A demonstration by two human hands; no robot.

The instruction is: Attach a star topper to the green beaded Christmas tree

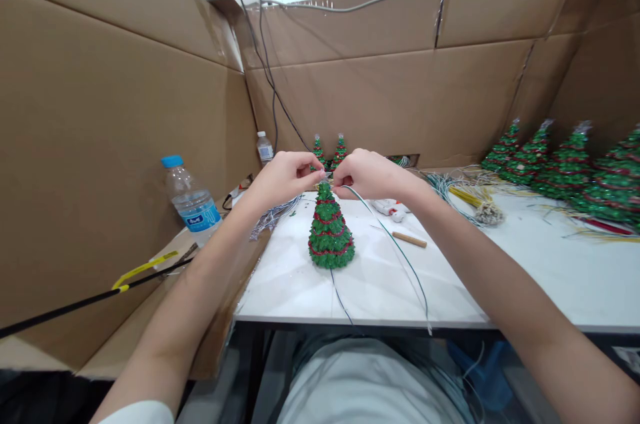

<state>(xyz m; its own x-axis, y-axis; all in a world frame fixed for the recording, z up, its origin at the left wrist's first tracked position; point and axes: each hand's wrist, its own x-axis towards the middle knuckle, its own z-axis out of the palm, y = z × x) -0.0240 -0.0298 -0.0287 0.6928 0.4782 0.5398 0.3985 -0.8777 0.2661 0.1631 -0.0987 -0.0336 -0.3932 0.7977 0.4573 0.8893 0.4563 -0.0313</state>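
A small beaded Christmas tree [331, 234], green with red garlands, stands upright on the white table in front of me. Just over its tip, my left hand [293, 177] is closed in a pinch on a small clear topper [326, 176]. Close by on the other side of the tip, my right hand [369, 175] has its fingers curled around a thin wire [395, 242]. White and green lengths trail from that hand down to the table's front edge. From under the tree a dark wire [341, 297] runs toward me.
A wooden-handled tool [409, 240] and a white glue gun [391, 209] lie to the right. Behind them is a bundle of wires [463, 194]. More finished trees [570, 164] line the right side. A water bottle [193, 204] stands left; cardboard walls [375, 91] enclose the table.
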